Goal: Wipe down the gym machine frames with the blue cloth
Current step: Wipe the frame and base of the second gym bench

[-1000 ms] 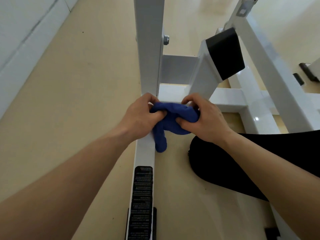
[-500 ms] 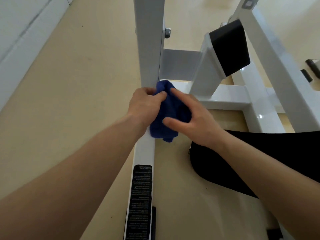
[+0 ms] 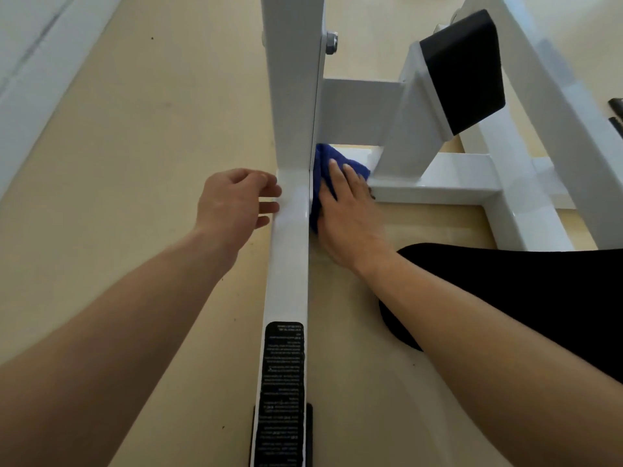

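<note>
A long white steel floor beam (image 3: 290, 264) of the gym machine frame ran away from the camera to a tall white upright post (image 3: 292, 82). The left hand (image 3: 232, 200) lay just left of that joint, fingertips on the beam. The right hand (image 3: 350, 210) lay just right of it, flat on a crumpled blue cloth (image 3: 323, 163) against the post's base. A black printed label (image 3: 281, 392) sat on the beam's near end. A black rubber-capped white strut (image 3: 462, 69) stood behind and to the right.
</note>
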{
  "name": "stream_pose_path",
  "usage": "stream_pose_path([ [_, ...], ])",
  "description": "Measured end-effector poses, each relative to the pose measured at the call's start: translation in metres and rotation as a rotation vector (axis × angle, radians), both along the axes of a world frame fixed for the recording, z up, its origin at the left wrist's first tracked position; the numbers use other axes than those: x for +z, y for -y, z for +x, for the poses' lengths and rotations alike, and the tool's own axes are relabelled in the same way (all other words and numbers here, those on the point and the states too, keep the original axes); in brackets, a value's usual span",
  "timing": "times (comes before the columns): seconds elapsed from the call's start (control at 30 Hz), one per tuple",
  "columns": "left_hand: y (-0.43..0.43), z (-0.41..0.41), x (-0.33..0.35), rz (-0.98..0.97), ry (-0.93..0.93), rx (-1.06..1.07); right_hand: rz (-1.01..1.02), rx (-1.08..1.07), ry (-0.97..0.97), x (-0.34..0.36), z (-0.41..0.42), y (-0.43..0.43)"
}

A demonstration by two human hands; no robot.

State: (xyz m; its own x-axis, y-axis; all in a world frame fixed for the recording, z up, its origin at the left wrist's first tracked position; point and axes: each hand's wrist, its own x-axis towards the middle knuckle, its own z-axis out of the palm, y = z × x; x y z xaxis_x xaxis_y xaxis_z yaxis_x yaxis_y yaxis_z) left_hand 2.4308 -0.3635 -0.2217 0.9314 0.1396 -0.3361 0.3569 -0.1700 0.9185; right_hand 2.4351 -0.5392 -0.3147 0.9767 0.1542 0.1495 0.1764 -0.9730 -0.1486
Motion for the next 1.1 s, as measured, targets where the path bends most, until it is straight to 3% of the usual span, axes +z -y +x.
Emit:
stream_pose_path([
  [0.1,-0.008,0.000,-0.007,0.008,-0.016,0.009,-0.033,0.074,0.032,0.009,0.021,0.013],
  [0.2,-0.012,0.000,-0.009,0.009,-0.020,0.015,-0.035,-0.016,-0.021,0.022,0.050,0.016],
  [0.43,-0.024,-0.001,-0.017,0.019,-0.031,0.014,0.021,-0.012,-0.029,0.011,-0.001,0.014],
  [0.73,-0.024,-0.005,-0.017,0.070,-0.031,0.007,-0.038,-0.076,0.045,0.016,0.042,0.002],
  [0.93,-0.030,-0.015,-0.014,0.118,-0.010,-0.118,-0.172,0.101,0.054,0.007,0.003,0.038],
  [1.1,-0.037,-0.020,-0.010,0.136,0.005,-0.147,-0.362,0.224,0.225,0.009,-0.007,0.081],
])
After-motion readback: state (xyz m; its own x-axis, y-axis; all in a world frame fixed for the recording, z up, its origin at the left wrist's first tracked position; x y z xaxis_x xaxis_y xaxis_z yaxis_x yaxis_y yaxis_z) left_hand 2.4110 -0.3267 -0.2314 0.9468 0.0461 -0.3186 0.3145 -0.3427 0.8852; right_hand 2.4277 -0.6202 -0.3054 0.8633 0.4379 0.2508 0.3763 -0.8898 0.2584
